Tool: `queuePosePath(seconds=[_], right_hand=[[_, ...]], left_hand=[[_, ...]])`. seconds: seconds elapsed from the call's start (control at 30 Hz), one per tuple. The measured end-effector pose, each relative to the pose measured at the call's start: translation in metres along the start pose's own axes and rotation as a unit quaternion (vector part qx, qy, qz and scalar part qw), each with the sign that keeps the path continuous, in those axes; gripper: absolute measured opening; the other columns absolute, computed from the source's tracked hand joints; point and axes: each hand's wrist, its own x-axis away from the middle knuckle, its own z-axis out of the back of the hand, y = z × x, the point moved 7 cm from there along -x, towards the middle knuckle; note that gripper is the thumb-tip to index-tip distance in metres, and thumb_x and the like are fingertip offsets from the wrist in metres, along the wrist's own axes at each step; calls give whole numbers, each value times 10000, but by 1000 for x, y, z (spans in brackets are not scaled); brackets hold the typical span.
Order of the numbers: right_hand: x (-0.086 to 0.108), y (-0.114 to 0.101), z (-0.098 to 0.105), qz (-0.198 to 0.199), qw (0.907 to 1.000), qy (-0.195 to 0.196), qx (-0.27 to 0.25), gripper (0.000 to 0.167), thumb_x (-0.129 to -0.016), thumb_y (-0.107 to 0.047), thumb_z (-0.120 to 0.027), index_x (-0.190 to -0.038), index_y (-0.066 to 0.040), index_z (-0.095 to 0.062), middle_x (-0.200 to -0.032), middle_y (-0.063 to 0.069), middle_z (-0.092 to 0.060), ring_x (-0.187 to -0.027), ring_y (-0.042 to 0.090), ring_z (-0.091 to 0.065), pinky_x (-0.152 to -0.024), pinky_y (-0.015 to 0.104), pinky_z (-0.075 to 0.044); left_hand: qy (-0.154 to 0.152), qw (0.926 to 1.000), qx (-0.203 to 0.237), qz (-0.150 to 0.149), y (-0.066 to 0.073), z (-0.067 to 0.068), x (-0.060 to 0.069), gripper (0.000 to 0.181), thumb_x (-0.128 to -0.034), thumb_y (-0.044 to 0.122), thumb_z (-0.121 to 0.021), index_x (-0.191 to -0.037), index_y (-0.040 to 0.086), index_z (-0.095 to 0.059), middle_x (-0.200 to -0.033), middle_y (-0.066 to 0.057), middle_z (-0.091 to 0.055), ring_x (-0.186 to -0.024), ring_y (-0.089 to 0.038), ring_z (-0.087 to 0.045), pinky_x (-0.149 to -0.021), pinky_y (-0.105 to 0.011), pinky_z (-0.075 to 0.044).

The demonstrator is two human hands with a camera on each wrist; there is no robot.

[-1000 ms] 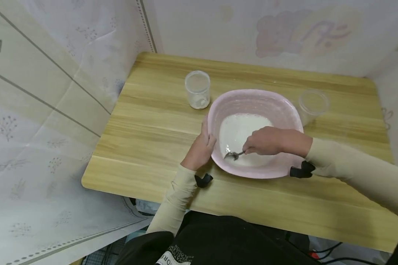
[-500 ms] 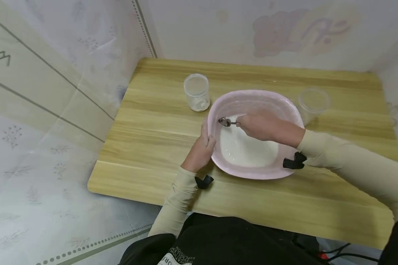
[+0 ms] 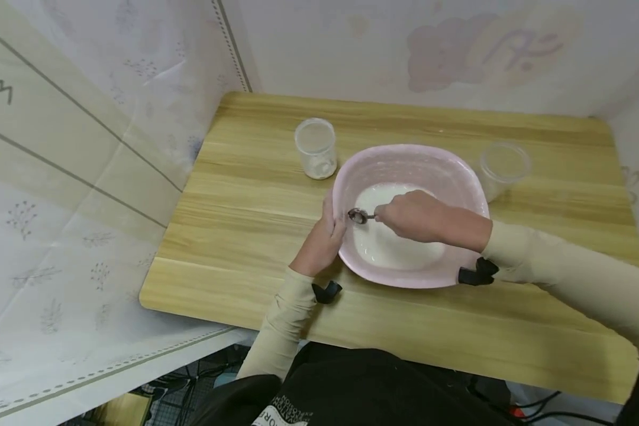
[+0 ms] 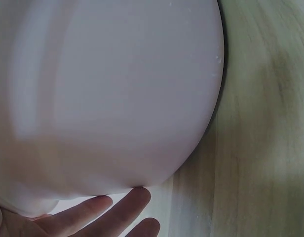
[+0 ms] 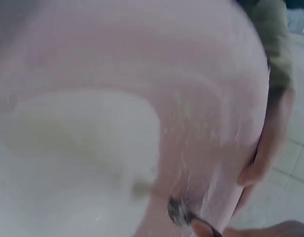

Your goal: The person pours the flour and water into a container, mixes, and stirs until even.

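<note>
Spoon [image 3: 358,216] is inside the pink tub [image 3: 404,278], over on its left side. The right hand [image 3: 411,216] is wrapped around the handle. From that hand, the spoon points out to the left, so its long way runs side to side, and its round end is the far end. That round end is close to the left wall of the tub, by the edge of the white liquid [image 3: 399,251]. I cannot tell if it touches the wall.

The left hand [image 3: 317,242] is at that same wall. It holds the tub, with its thumb up at the rim and its fingers on the outside. So the round end is near the left hand too, but only the right hand has the spoon.

One clear cup [image 3: 316,151] with white bits stands just beside the tub, past the left hand. Another clear cup [image 3: 503,165] is by the tub's right side. They stand on the wooden table [image 3: 234,236].
</note>
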Motion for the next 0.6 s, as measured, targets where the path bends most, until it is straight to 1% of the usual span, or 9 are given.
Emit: queuePosePath(seconds=[0.07, 0.1, 0.17, 0.2, 0.27, 0.33, 0.4, 0.5, 0.6], right_hand=[[-4, 11, 6, -266, 9989, 266, -276, 241, -1088, -200, -510, -946, -107, -681, -636, -10, -482, -586, 173, -463, -629, 387, -499], [-6, 14, 7, -367, 9981, 339, -372, 251, -1094, -207, -495, -940, -123, -674, -642, -13, -471, -592, 172, -460, -654, 389, -498], [-6, 16, 9, -377, 9971, 410, -514, 257, -1099, -209, -486, -930, -125, -660, -640, -11, -467, -589, 178, -456, -663, 398, -492], [-5, 14, 8, -328, 9974, 322, -557, 250, -1100, -211, -485, -938, -125, -656, -649, -17, -474, -599, 173, -464, -663, 393, -492], [-1, 5, 6, -70, 9986, 148, -497, 232, -1095, -213, -500, -964, -120, -666, -650, -24, -512, -605, 166, -497, -632, 390, -496], [4, -6, 3, 172, 9990, -34, -421, 219, -1090, -213, -517, -987, -106, -677, -653, -27, -539, -610, 159, -516, -606, 380, -495], [8, -13, 2, 270, 9989, -148, -352, 203, -1082, -213, -537, -987, -108, -682, -652, -29, -544, -606, 149, -510, -585, 357, -479], [10, -13, 1, 249, 9993, -152, -219, 188, -1074, -215, -559, -986, -109, -688, -660, -23, -570, -598, 149, -513, -566, 347, -477], [5, -4, 0, 148, 9995, -119, -250, 193, -1074, -212, -558, -1009, -107, -706, -747, 7, -675, -649, 171, -603, -614, 387, -540]], left_hand=[[-52, 10000, 72, 37, -1, -2, 0, 723, -1078, 178, -332, -1685, 260, 53, -1575, -300, -432, -1128, -408, -703, -990, -508, -581], [-84, 9999, 99, 57, -1, -3, -1, 726, -1077, 175, -335, -1684, 255, 55, -1570, -307, -435, -1125, -408, -704, -982, -505, -585], [-171, 9997, 134, 78, -2, -5, -1, 743, -1067, 165, -335, -1683, 252, 72, -1576, -311, -424, -1132, -404, -701, -984, -501, -584], [-200, 9996, 164, 75, -2, -5, 0, 740, -1070, 165, -335, -1682, 255, 71, -1563, -314, -436, -1119, -407, -706, -969, -505, -590], [-205, 9997, 153, 25, -2, -5, -1, 740, -1070, 167, -333, -1681, 262, 75, -1564, -301, -440, -1130, -396, -702, -990, -504, -578], [-153, 9998, 139, -17, -1, -3, -1, 744, -1063, 171, -328, -1681, 272, 73, -1551, -289, -458, -1116, -385, -707, -987, -504, -578], [-79, 9999, 76, -17, -2, -1, -1, 747, -1052, 182, -325, -1683, 275, 65, -1518, -288, -491, -1090, -368, -715, -977, -501, -581], [-42, 10000, 19, 40, -2, 2, -2, 761, -1035, 190, -322, -1683, 274, 67, -1483, -295, -520, -1059, -354, -723, -961, -493, -587], [-81, 9999, 22, 69, -4, 1, -2, 754, -1044, 189, -327, -1683, 269, 65, -1487, -300, -518, -1061, -366, -726, -949, -495, -592]])
